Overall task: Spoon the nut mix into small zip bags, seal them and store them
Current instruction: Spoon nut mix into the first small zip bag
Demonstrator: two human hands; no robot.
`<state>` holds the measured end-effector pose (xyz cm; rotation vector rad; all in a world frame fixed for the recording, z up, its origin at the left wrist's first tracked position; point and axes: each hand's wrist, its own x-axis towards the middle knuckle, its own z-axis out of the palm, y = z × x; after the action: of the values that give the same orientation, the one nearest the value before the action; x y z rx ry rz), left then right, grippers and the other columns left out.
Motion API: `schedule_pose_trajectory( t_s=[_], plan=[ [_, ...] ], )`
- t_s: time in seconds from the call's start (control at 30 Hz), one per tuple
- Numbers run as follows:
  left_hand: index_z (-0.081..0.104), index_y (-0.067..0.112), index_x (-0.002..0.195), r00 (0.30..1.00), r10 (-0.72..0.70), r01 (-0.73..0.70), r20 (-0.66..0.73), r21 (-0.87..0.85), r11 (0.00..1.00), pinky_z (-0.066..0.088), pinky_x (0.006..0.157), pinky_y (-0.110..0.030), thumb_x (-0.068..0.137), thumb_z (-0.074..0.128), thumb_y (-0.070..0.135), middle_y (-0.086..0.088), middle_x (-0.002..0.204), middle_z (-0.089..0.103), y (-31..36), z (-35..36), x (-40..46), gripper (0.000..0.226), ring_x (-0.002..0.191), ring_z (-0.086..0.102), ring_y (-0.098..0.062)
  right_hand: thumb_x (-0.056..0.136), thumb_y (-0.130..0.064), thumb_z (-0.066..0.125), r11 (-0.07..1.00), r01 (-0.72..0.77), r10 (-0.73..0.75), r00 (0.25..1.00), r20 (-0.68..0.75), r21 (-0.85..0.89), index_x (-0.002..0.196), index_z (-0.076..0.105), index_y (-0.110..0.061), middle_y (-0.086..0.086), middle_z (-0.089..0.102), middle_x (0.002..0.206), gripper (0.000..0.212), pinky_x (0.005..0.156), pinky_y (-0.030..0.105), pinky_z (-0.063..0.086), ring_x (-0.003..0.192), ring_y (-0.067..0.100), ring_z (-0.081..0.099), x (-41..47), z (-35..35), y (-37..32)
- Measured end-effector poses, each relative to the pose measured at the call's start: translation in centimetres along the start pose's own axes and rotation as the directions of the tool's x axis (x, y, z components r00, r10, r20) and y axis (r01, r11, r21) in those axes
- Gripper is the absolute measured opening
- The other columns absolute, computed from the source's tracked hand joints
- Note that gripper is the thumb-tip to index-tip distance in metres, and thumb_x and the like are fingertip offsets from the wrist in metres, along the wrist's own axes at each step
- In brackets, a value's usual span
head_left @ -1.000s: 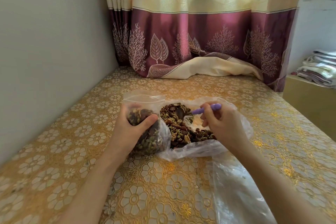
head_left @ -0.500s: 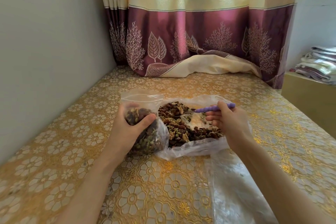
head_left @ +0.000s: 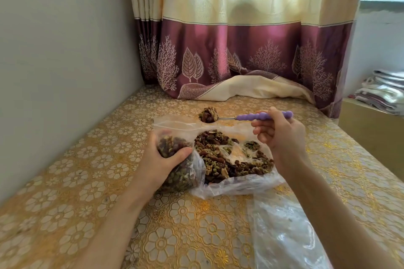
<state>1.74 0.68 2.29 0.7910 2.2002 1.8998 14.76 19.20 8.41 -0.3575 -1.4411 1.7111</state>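
Nut mix (head_left: 220, 157), a jumble of brown nuts, dark dried fruit and green seeds, lies heaped in a large clear plastic bag (head_left: 244, 185) spread open on the gold floral tablecloth (head_left: 72, 179). Just to the left of it, touching its side, stands a small zip bag (head_left: 183, 172) already well filled with the same mix, its clear mouth rising above the fill. The left hand (head_left: 161, 164) grips this small bag from the near side, thumb and fingers curled round its upper part. The right hand (head_left: 282, 135) pinches the purple beaded handle of a spoon (head_left: 251, 117), fingers curled about it; the spoon is held roughly level above the mouths of both bags, its bowl to the left and heaped with a mound of nut mix. Another sheet of clear plastic (head_left: 284, 236) lies on the cloth near the right forearm. Behind, a cream and maroon curtain (head_left: 240, 50) with tree and leaf prints pools on the table's far edge, and folded fabrics (head_left: 382, 91) are stacked at far right
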Motion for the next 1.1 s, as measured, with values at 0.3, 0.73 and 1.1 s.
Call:
schedule_pose_trajectory(
  t_s=[0.3, 0.73, 1.1],
  plan=[
    [0.048, 0.046, 0.104, 0.999, -0.029, 0.030, 0.026, -0.061, 0.998, 0.046, 0.074, -0.026, 0.041, 0.073, 0.061, 0.014, 0.104, 0.054, 0.0, -0.1, 0.0, 0.070, 0.094, 0.054, -0.004, 0.099, -0.013, 0.041, 0.999, -0.021, 0.012, 0.982, 0.190, 0.049, 0.068, 0.060, -0.004, 0.008, 0.071, 0.066, 0.038, 0.042, 0.016, 0.040, 0.049, 0.009, 0.053, -1.1, 2.9, -2.3],
    [0.052, 0.036, 0.110, 0.998, -0.060, 0.062, 0.016, -0.135, 0.989, 0.046, 0.074, -0.025, 0.041, 0.075, 0.058, 0.013, 0.103, 0.059, 0.6, -0.2, -0.3, 0.076, 0.094, 0.056, -0.003, 0.092, -0.001, 0.040, 0.996, 0.073, -0.089, 0.931, 0.353, 0.058, 0.091, 0.064, 0.002, 0.016, 0.073, 0.084, 0.023, 0.049, 0.021, 0.044, 0.058, 0.016, 0.058, -1.1, 2.7, -1.5],
    [0.070, 0.026, 0.096, 0.989, -0.057, 0.088, 0.135, -0.236, 0.968, 0.048, 0.092, -0.049, 0.051, 0.086, 0.041, -0.003, 0.099, 0.071, 1.2, -1.7, -0.3, 0.050, 0.104, 0.061, -0.027, 0.097, -0.012, 0.045, 0.995, -0.046, 0.048, 0.999, 0.015, -0.092, 0.073, 0.062, -0.003, 0.005, 0.069, 0.061, 0.030, 0.043, 0.016, 0.042, 0.049, 0.011, 0.054, -0.4, -3.2, 0.5]
  ],
)
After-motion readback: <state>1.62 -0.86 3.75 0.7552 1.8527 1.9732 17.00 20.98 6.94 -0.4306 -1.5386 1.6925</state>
